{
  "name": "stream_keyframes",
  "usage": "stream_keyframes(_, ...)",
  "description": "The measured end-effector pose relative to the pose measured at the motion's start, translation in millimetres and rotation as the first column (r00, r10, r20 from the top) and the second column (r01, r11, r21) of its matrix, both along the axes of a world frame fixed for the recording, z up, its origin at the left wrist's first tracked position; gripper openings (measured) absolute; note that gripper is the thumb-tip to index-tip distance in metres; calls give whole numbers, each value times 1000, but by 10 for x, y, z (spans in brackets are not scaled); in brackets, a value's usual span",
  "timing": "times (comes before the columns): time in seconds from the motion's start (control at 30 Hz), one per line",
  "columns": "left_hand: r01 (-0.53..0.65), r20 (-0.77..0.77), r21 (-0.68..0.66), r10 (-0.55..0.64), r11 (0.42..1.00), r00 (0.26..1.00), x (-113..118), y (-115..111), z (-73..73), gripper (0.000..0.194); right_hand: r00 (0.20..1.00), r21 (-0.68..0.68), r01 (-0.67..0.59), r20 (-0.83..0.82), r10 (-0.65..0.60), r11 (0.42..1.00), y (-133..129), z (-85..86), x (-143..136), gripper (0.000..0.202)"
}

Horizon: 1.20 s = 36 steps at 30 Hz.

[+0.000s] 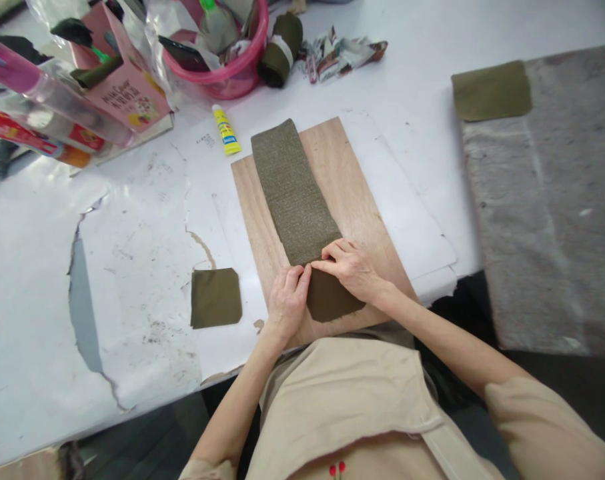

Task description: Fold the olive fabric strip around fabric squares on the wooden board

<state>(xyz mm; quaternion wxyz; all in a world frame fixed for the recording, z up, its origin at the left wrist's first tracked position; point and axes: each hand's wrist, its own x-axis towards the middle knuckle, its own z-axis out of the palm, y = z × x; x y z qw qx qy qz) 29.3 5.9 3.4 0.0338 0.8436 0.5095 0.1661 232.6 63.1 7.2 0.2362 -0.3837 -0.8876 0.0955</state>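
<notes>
L hand (287, 300), R hand (357, 272): fingertips bunched at join; pinch vs press, can't tell. Olive patch (332, 301), bd's (339, 163) 5 o'clock, meets strip (297, 193) twd 11. Sq. pcs (215, 298), 8 o'clock, apart.

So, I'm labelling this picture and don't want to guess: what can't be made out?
- Head view: part of the smooth olive cloth's upper edge, covered by the left hand and right hand.
- Head view: the bottom of the pink plastic basket, hidden by its wall and contents.
- Head view: small print on the yellow tube, too small.
- Head view: the mottled grey slab's far side, cut off by the right edge.
</notes>
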Motion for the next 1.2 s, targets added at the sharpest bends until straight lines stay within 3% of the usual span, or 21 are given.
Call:
stream_keyframes(0.33, -3, -14, -29, 2, 1000, 1000, -52, 15, -47, 39, 989, -46, -122, -94, 118, 991, 208, -15, 242, 23)
stream_keyframes(0.7, 26, -168, -50, -34, 998, 985, 10, 34, 58, 45, 994, 4, -102, -31, 102, 995, 192, -78, 251, 21)
stream_keyframes(1.2, 71, -328, -84, -95, 994, 940, 87, 85, 179, 50, 993, -49, -70, -103, 65, 996, 230, 29, 469, 28)
